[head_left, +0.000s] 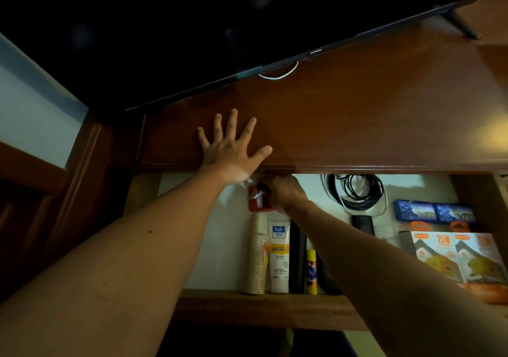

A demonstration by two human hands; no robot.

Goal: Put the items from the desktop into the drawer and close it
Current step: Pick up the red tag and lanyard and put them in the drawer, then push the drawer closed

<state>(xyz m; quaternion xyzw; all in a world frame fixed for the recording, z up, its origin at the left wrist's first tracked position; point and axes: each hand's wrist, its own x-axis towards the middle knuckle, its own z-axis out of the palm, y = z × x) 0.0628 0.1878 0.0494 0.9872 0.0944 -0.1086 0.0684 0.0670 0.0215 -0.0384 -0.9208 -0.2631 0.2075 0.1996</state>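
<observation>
Dim, warm light overall. Bright glare patch on desk [494, 134] at far right; TV [192, 26] near black. Drawer [220, 246] floor lit pale, w/ arm shadows across it. Strong wide-angle bend at edges. Forearms close up, slightly soft; corners murky.

1. Drawer [247, 305] pulled out below the desktop [357, 114]; TV [192, 26] stands on the desktop at the back.
2. Left hand [233, 147] flat on the desktop's front edge; right hand [283, 191] in the drawer, just under that edge, on a small packet [257, 201].
3. Drawer front, left to right: paper cup stack [257, 255], lotion tube [279, 257], glue stick [311, 271].
4. Coiled cables [357, 191] at the back, boxes [461, 257] at right.
</observation>
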